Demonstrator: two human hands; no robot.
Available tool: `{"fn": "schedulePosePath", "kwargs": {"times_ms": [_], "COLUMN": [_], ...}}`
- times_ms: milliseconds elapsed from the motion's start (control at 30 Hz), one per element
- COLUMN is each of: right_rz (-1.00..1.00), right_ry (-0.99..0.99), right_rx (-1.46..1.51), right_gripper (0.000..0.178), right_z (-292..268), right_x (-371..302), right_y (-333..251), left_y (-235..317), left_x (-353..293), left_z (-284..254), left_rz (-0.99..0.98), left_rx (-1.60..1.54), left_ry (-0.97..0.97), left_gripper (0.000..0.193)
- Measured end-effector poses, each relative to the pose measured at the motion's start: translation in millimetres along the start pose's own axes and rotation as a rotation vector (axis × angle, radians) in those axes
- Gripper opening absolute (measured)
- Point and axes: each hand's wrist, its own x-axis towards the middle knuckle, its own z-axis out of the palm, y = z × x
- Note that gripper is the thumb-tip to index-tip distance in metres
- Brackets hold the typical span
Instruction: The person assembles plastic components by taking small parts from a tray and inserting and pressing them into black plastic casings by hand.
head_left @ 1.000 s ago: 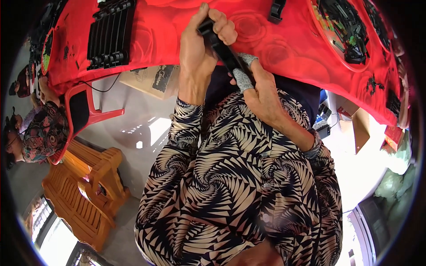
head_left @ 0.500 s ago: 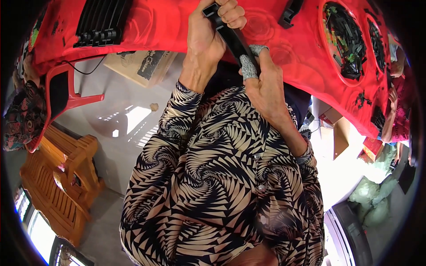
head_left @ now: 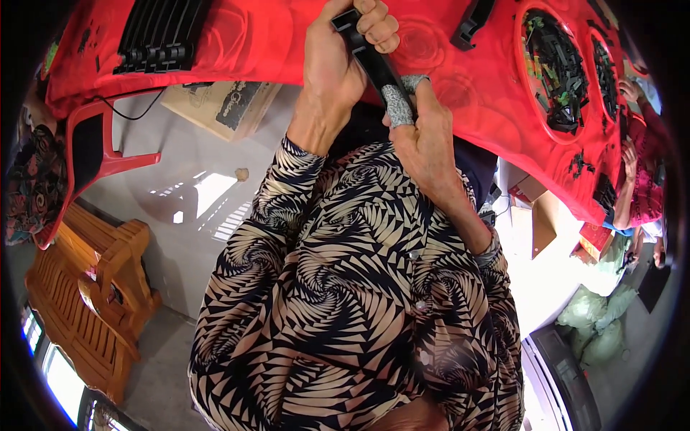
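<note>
A long black plastic part (head_left: 372, 63) slants between my hands at the near edge of the red-covered table (head_left: 273, 43). My left hand (head_left: 334, 61) is closed round its upper end, the fingers curled over the far side. Lower down, my right hand (head_left: 429, 136) pinches the other end between thumb and forefinger, both wrapped in grey speckled finger covers (head_left: 397, 105). That lower end is partly hidden by the covers. Several similar black parts (head_left: 162, 39) lie side by side on the table at the left. One more black part (head_left: 472, 25) rests to the right of my hands.
At the right stand a red-rimmed basket (head_left: 522, 79) of small black pieces and a second basket (head_left: 605, 72). Another person's hand (head_left: 629, 159) is beyond them. A cardboard box (head_left: 215, 108), a red chair (head_left: 108, 136) and a wooden bench (head_left: 86, 302) stand on the left.
Both hands keep their hold on the black part, which has shifted very slightly. The view has turned a little, and the person at the right has moved their hands.
</note>
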Motion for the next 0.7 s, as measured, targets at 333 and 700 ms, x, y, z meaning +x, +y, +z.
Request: {"fn": "schedulePosePath", "kwargs": {"times_ms": [333, 700], "right_rz": [-0.01, 0.256], "right_ry": [0.062, -0.036], "right_rx": [0.261, 0.64], "right_gripper": [0.011, 0.022], "right_z": [22, 27], "right_x": [1, -16], "right_y": [5, 6], "left_y": [-2, -19], "left_x": [-13, -31], "left_z": [37, 41], "left_rz": [0.112, 0.006], "left_rx": [0.499, 0.602], "left_ry": [0.083, 0.156], "left_gripper": [0.034, 0.034]}}
